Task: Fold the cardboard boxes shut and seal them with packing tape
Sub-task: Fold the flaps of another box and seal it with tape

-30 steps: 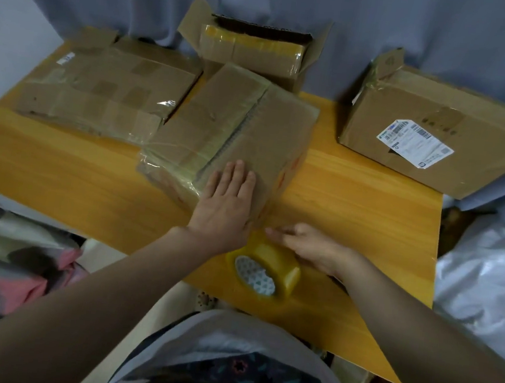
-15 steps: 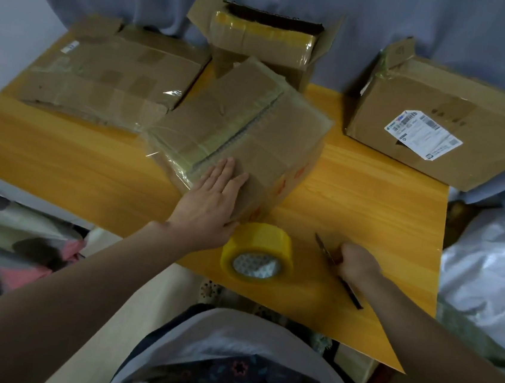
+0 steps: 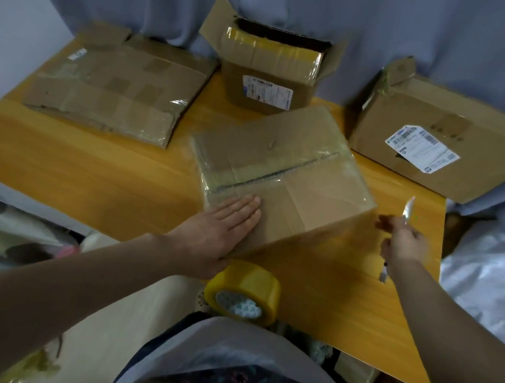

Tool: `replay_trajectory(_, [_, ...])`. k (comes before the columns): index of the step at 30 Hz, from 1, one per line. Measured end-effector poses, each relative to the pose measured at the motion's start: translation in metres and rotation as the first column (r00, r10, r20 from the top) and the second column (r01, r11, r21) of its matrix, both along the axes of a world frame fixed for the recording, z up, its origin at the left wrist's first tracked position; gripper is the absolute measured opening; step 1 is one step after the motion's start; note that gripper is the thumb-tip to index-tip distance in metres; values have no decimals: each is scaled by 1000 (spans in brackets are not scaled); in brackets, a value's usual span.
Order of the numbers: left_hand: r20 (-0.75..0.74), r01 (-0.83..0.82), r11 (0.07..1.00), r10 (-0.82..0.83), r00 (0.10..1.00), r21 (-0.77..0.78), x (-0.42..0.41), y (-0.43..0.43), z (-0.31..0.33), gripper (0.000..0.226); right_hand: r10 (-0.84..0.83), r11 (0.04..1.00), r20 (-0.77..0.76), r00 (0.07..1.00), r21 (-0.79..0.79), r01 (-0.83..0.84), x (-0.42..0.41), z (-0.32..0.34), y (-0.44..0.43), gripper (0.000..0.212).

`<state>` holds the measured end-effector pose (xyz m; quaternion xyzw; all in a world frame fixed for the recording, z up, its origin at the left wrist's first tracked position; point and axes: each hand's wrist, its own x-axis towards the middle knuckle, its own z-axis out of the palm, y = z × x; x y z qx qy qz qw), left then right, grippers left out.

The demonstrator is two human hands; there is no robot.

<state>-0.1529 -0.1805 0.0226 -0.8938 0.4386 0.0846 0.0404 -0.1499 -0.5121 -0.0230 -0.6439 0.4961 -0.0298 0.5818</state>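
Observation:
A closed cardboard box [image 3: 293, 177] with clear tape along its top seam sits mid-table, turned at an angle. My left hand [image 3: 216, 231] lies flat on its near left corner, fingers straight. My right hand [image 3: 405, 241] is raised just right of the box and grips a knife [image 3: 407, 209] whose blade points up and away. A yellow roll of packing tape [image 3: 243, 293] lies on the table's near edge, below my left hand.
A flattened taped box [image 3: 114, 95] lies at the back left. An open box [image 3: 270, 68] with raised flaps stands at the back centre. A large labelled box [image 3: 446, 143] sits at the back right. The wooden table [image 3: 75, 172] ends near my body.
My right hand let go of the tape roll, picked the knife up off the table and lifted it. The box under my left hand turned and shifted right.

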Motion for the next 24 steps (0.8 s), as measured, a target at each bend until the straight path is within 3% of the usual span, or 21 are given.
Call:
replay_trajectory(3, [-86,98,995,-100,991,-32,7,5,-5,82,66,995,98,993,70,-73,19,21,15,35])
replay_trajectory(6, [-123,117,993,-119,985,-21,25,8,-5,89,176,984,93,980,-10,-176,22,27,17,50])
replay_trajectory(9, [-152,138,990,-141,978,-27,52,6,-1,89,152,986,57,987,-72,-148,23,30,20,53])
replay_trajectory(13, [-118,115,988,-102,988,108,72,8,8,94,136,975,64,989,-186,-122,32,38,29,55])
replay_trajectory(17, [-154,74,993,-59,986,89,71,14,10,90,159,958,43,986,-247,-144,29,36,34,55])
replay_trajectory(19, [-168,37,999,-31,985,37,68,19,11,87,215,889,12,977,-417,-190,25,39,38,49])
replay_trajectory(21, [-116,-27,1000,26,993,-7,60,23,11,84,262,752,33,965,-633,-183,21,47,45,30])
replay_trajectory(24, [-1,-271,960,272,962,-69,46,23,12,91,437,564,41,899,-791,-238,22,66,68,18])
